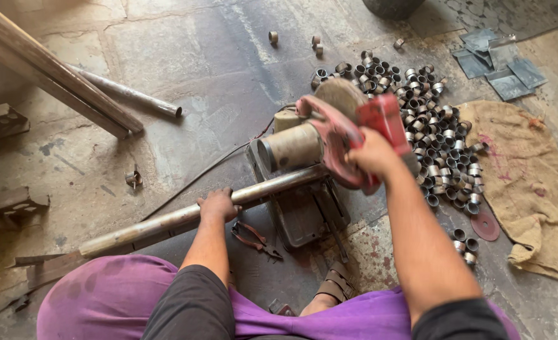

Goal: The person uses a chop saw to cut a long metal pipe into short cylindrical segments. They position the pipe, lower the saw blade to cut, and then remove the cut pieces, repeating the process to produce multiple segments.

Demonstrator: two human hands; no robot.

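My left hand (218, 204) grips a long steel pipe (165, 221) that lies across the base of a red chop saw (320, 135) on the concrete floor. My right hand (373, 154) is closed on the saw's red handle (383, 119), with the saw head tilted up above the pipe. The pipe runs from lower left up under the saw's motor. A large heap of short cut pipe rings (439, 141) lies just right of the saw. I sit on the floor in purple trousers, a sandalled foot (334, 286) near the saw base.
Pliers (253, 238) lie beside the saw base. More long pipes (71, 85) lean at upper left. A burlap sack (531, 182) and a red cutting disc (485, 225) lie at right, grey metal sheets (499, 63) at upper right. Loose rings (316, 44) are scattered behind the saw.
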